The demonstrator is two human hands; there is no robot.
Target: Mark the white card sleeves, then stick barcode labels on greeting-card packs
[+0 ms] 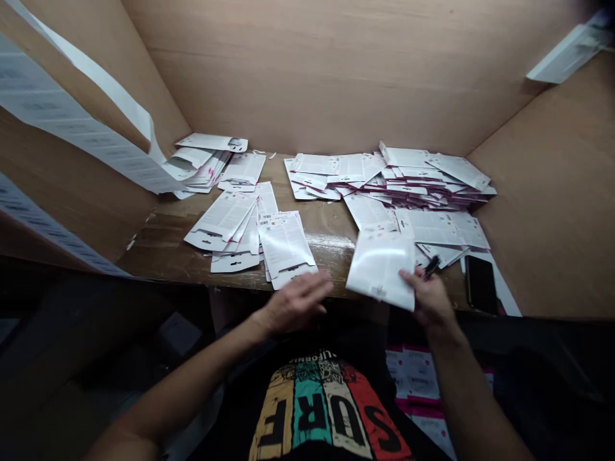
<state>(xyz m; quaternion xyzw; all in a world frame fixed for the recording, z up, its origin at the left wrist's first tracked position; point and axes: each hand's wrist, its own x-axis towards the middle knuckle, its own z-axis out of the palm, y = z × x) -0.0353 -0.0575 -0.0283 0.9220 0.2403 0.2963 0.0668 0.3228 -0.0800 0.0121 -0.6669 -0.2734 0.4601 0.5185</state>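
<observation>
1. White packet (381,264) juts left from the right grip (430,296), pinched along one edge, alongside a black pen (432,266).
2. Probably light, slick, bendable; an edge hold suits.
3. Left grip (298,299), fingers loosely extended, looks empty beside overlapping packets (287,242).

I face a plain tan far wall (312,77), with a similar left wall (120,51) and right wall (557,192) boxing in my brown tabletop (324,221). Light glares off its glossy middle. Below its near edge, on my left, everything sinks into deep shadow.
</observation>
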